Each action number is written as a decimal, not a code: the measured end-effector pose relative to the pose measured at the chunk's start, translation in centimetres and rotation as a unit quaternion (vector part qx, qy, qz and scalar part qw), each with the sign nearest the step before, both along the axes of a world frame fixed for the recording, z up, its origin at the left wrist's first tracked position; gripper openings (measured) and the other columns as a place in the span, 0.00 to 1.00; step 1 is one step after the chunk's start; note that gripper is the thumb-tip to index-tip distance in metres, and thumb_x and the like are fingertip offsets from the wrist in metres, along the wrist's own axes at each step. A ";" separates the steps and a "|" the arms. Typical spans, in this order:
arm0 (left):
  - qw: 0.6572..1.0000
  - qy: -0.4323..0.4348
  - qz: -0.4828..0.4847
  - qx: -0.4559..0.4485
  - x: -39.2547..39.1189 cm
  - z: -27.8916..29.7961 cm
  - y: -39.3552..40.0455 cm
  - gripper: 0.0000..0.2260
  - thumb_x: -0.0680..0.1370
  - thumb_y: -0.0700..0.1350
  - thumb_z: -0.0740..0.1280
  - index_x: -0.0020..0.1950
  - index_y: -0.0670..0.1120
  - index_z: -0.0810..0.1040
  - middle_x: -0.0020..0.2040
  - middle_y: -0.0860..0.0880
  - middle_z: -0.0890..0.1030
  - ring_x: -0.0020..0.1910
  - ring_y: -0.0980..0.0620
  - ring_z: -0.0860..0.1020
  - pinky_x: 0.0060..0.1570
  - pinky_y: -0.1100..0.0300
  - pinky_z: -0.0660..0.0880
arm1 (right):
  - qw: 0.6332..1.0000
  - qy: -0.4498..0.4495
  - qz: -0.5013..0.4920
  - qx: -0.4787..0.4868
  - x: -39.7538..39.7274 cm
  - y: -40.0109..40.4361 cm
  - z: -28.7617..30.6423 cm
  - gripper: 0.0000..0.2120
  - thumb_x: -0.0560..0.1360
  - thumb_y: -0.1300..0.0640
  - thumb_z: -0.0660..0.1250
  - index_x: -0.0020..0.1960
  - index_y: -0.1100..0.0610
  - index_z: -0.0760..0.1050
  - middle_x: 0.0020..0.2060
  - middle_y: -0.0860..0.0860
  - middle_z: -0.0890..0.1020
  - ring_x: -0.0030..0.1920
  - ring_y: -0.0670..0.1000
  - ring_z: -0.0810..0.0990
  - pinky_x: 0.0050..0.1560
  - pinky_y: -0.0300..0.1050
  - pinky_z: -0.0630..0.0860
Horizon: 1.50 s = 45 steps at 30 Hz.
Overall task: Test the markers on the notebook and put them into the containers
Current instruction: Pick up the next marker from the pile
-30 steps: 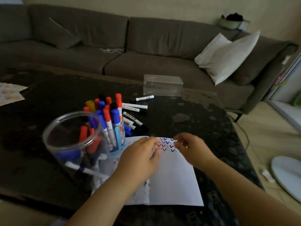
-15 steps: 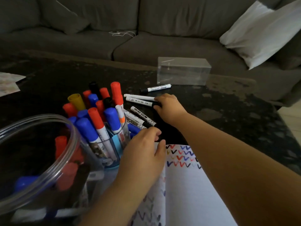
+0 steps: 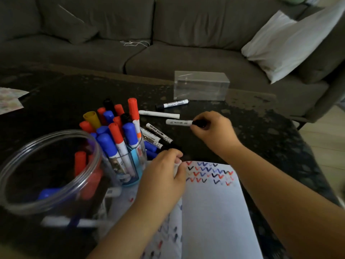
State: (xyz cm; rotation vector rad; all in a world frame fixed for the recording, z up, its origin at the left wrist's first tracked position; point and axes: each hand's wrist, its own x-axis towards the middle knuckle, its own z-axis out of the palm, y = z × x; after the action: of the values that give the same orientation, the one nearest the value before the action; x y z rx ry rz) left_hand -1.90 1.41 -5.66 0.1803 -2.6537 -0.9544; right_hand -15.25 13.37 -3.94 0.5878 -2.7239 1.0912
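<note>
My right hand (image 3: 214, 130) grips a white marker (image 3: 179, 122) by its black cap, just above the dark table. An open notebook (image 3: 214, 212) with rows of red, blue and black ticks lies at the near edge. My left hand (image 3: 164, 176) rests on the notebook's top left corner, fingers curled at the page edge. A small clear cup (image 3: 130, 165) packed with red, blue and yellow capped markers stands left of that hand. A big clear jar (image 3: 24, 200) with a few markers inside sits at the near left.
Several loose markers (image 3: 158, 136) lie between the cup and my right hand; two more markers (image 3: 171, 104) lie farther back. A clear rectangular box (image 3: 200, 87) stands behind them. A grey sofa (image 3: 168, 53) with a white pillow (image 3: 291, 42) runs along the table's far side.
My right hand left the notebook, reached into the loose markers and has now lifted one by its black cap, pulling it to the right. My left hand stayed on the page.
</note>
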 end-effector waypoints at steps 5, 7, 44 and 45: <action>0.998 0.003 -0.013 0.066 2.3 2.3 1.6 0.10 0.78 0.46 0.63 0.59 0.51 0.75 0.51 0.57 0.77 0.47 0.61 0.74 0.41 0.74 0.68 | 0.978 -0.103 -0.020 -0.180 7.6 4.1 3.2 0.08 0.77 0.52 0.64 0.55 0.48 0.75 0.48 0.43 0.81 0.47 0.41 0.79 0.43 0.34 0.74; 0.996 0.014 -0.024 0.087 3.7 3.2 2.2 0.09 0.78 0.46 0.63 0.58 0.51 0.76 0.51 0.57 0.78 0.45 0.62 0.74 0.40 0.75 0.67 | 0.965 -0.123 -0.001 -0.231 10.8 5.1 3.4 0.09 0.78 0.50 0.59 0.57 0.45 0.73 0.48 0.42 0.81 0.52 0.40 0.79 0.52 0.39 0.75; 0.912 -0.087 0.090 0.391 12.6 4.2 2.5 0.07 0.74 0.50 0.69 0.50 0.50 0.79 0.44 0.53 0.81 0.44 0.56 0.77 0.44 0.61 0.74 | 0.911 -0.349 -0.040 -0.218 27.4 7.1 2.2 0.12 0.82 0.54 0.55 0.48 0.51 0.76 0.35 0.50 0.79 0.33 0.45 0.75 0.38 0.39 0.73; 0.923 -0.089 0.088 0.363 12.4 3.9 2.3 0.06 0.74 0.50 0.69 0.49 0.51 0.79 0.43 0.54 0.80 0.43 0.58 0.76 0.41 0.63 0.72 | 0.905 -0.352 -0.032 -0.235 27.0 7.0 2.3 0.10 0.82 0.55 0.55 0.50 0.47 0.75 0.38 0.51 0.81 0.34 0.46 0.76 0.40 0.40 0.75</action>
State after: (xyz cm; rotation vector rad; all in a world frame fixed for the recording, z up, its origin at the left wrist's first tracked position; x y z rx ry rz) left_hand 10.49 3.73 -1.76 0.6821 -2.2386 -1.8812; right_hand 11.73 20.34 -1.65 0.0110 -2.7683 2.1958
